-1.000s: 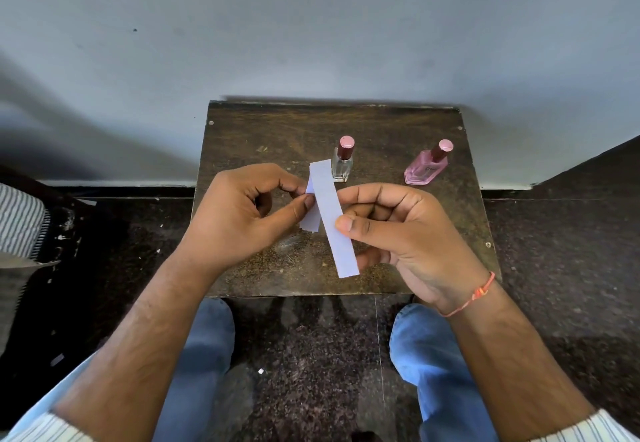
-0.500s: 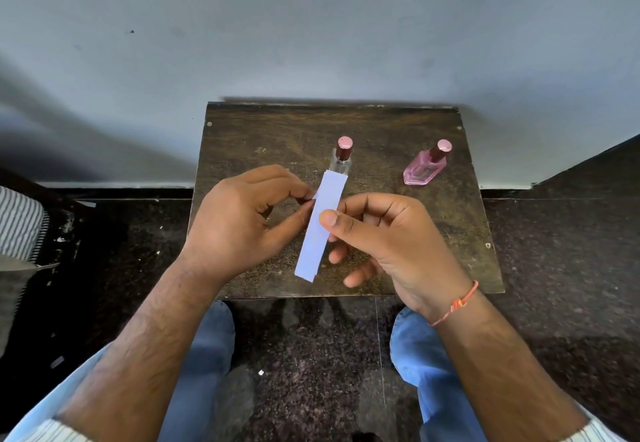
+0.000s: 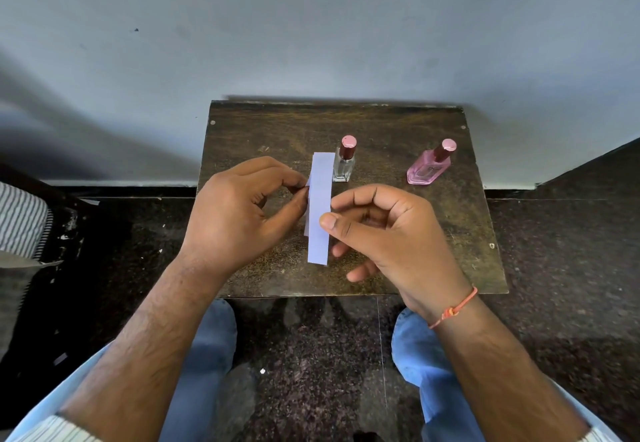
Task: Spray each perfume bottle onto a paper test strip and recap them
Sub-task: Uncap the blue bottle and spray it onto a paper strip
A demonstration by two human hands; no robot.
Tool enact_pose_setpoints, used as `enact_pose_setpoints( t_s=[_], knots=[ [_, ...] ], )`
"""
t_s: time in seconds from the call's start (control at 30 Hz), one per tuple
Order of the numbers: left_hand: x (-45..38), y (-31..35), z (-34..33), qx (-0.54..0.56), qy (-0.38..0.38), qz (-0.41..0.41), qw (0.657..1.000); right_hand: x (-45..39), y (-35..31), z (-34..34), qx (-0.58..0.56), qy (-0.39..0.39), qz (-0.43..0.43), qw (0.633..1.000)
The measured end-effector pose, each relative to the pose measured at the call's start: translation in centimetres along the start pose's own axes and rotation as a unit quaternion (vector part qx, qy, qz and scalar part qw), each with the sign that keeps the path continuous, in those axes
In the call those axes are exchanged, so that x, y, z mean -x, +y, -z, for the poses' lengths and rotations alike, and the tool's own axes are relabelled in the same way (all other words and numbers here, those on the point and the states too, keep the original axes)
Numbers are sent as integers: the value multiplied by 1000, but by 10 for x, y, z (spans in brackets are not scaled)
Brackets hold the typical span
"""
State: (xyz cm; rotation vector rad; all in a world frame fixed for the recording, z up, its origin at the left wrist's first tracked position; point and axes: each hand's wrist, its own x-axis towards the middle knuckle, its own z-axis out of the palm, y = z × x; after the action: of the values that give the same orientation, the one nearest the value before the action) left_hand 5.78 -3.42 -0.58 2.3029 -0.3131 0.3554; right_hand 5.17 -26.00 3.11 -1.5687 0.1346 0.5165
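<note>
Two white paper strips [image 3: 319, 199] are held upright between my hands above a small dark wooden table [image 3: 381, 123]; the front one hides most of the back one. My left hand [image 3: 242, 209] pinches the strips' left edge between thumb and forefinger. My right hand [image 3: 384, 230] pinches the right edge with thumb and fingers. Behind the strips stands a clear glass perfume bottle [image 3: 344, 164] with a pink cap. A pink perfume bottle [image 3: 429, 166], capped, leans at the table's right.
The table stands against a pale wall [image 3: 311, 26] on a dark speckled floor [image 3: 311, 372]. My knees in blue jeans [image 3: 419, 348] are just below the table's near edge. A striped cloth [image 3: 20, 220] sits on dark things at the far left.
The strips have turned from tilted to nearly vertical and shifted up beside the clear bottle. Both hands adjusted their pinch on the edges.
</note>
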Motion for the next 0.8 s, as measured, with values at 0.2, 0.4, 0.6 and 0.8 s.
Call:
enact_pose_setpoints(
  t_s=[0.2,0.4,0.6,0.8],
  knots=[
    [1,-3,-3,-18,-23,-24,999,1,-5,-4,-82,-5,-36,996],
    [1,-3,-2,-3,-45,-42,998,1,-7,-5,-85,0,-42,996],
    [2,2,1,61,-67,-47,995,4,-11,-4,-71,-22,-45,996],
    [1,2,-1,52,-63,-28,996,8,-15,-8,-86,-53,-68,993]
  ],
)
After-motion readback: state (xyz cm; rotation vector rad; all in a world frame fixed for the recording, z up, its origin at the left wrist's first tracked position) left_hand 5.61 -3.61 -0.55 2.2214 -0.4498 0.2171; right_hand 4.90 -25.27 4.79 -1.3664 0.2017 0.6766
